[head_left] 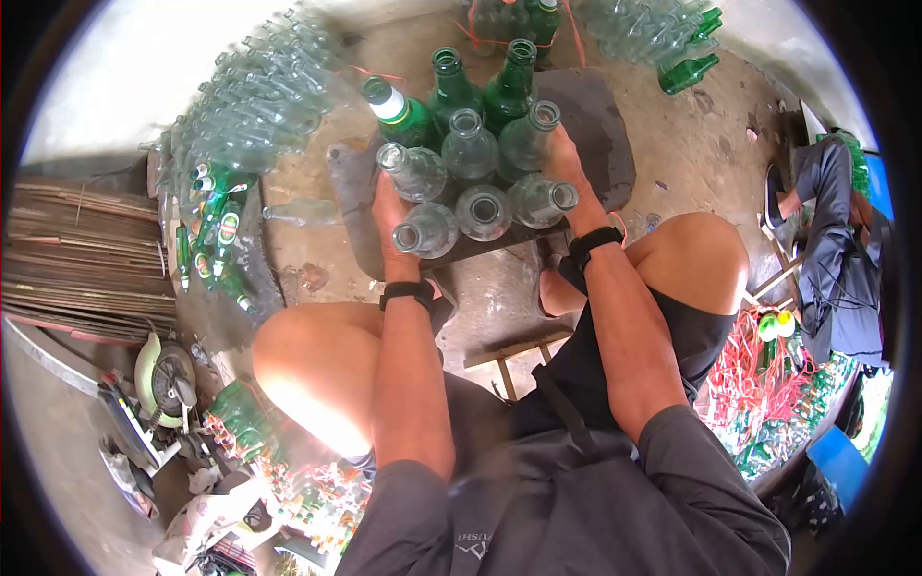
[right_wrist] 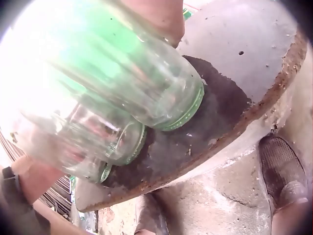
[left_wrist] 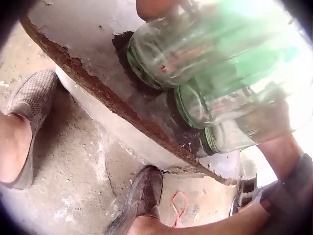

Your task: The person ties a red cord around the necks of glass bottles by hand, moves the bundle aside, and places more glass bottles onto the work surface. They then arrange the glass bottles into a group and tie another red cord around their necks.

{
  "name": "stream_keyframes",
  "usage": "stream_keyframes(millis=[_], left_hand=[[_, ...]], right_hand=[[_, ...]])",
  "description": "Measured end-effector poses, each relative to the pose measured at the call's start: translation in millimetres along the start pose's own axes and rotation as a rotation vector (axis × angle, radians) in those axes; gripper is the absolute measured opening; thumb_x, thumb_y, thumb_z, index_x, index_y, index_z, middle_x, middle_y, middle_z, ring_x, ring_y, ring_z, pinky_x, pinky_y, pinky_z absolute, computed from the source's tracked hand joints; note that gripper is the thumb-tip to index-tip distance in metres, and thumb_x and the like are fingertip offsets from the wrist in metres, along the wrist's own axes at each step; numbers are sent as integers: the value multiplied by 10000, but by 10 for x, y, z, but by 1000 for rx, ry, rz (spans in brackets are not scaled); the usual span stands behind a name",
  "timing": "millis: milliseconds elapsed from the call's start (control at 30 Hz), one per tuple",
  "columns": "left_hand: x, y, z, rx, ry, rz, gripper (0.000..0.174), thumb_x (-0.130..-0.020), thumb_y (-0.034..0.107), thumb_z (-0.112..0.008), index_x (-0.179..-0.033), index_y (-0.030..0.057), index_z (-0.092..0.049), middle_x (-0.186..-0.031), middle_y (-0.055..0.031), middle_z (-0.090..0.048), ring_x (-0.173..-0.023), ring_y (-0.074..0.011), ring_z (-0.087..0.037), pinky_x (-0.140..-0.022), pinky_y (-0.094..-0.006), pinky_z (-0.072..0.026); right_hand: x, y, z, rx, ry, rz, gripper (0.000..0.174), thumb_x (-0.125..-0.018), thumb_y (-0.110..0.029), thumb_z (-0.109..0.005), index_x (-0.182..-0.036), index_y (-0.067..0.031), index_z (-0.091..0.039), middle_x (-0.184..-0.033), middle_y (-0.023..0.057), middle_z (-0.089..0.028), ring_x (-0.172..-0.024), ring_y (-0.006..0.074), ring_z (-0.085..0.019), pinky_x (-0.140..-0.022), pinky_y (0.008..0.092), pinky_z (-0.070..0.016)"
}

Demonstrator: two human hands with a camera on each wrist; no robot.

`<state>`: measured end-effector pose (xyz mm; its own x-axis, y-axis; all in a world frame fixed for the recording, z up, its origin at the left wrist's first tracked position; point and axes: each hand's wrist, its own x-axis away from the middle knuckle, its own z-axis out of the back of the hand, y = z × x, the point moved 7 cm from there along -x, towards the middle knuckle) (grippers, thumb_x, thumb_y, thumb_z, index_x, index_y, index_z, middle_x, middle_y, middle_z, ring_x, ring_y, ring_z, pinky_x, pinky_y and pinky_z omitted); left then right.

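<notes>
Several glass bottles stand in a tight cluster on a dark, rust-edged slab (head_left: 595,125): clear ones (head_left: 469,144) in front, green ones (head_left: 509,82) behind. My left hand (head_left: 389,211) grips the clear bottle (head_left: 423,230) at the cluster's left front corner. My right hand (head_left: 562,158) holds the clear bottle (head_left: 533,134) on the right side. In the left wrist view the bottle bases (left_wrist: 166,54) sit near the slab's edge (left_wrist: 83,39), with a fingertip at the top. In the right wrist view a clear bottle (right_wrist: 146,73) stands on the slab (right_wrist: 234,54) under my palm.
A big heap of clear bottles (head_left: 259,96) and labelled green ones (head_left: 216,240) lie at the left, beside stacked boards (head_left: 77,259). A seated person (head_left: 845,240) is at the right. Red string (head_left: 759,374) and a fan (head_left: 163,379) lie nearby. My shoes (left_wrist: 29,98) (left_wrist: 144,196) rest below the slab.
</notes>
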<state>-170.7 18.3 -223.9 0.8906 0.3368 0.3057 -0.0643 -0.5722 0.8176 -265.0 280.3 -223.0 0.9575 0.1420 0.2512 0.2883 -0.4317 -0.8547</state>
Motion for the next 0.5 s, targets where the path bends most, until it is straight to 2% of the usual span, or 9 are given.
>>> stream_keyframes(millis=[67,167,300,367,500], left_hand=[[-8,7,16,-6,9,-11,524,-1089,420,-465,-1363,-13,-574,-1305,-109,-631,-1185,-234,-597,-1056,-379,-468],[6,24,59,-16,21,-24,513,-1086,412,-471,-1359,-9,-578,-1299,-107,-634,-1177,-231,-599,-1049,-378,-472],[75,36,130,-29,39,-42,498,-1082,400,-480,-1354,-5,-582,-1291,-105,-637,-1166,-228,-602,-1039,-376,-478],[-72,46,102,-36,51,-52,491,-1081,395,-484,-1351,-3,-584,-1286,-104,-639,-1161,-227,-604,-1034,-375,-481],[-101,29,122,-48,80,-70,477,-1077,384,-493,-1346,2,-588,-1278,-102,-642,-1150,-224,-607,-1024,-374,-487]], right_hand=[[-35,46,-5,-45,-20,-63,563,-1090,-419,-411,-1500,-43,-494,-1428,67,-566,-1295,174,-530,-1119,325,-402],[-4,11,-13,17,25,-3,565,-1086,-420,-419,-1499,-41,-491,-1420,66,-569,-1287,171,-535,-1108,325,-412],[-11,3,-21,-8,6,-20,565,-1084,-420,-425,-1504,-47,-483,-1405,67,-576,-1271,170,-545,-1098,325,-420],[-5,-11,-53,-50,-76,-54,558,-1084,-420,-426,-1507,-61,-481,-1388,70,-584,-1252,171,-558,-1090,325,-427],[-46,45,1,1,-56,-59,547,-1083,-418,-430,-1507,-76,-482,-1376,72,-592,-1240,172,-567,-1082,323,-434]])
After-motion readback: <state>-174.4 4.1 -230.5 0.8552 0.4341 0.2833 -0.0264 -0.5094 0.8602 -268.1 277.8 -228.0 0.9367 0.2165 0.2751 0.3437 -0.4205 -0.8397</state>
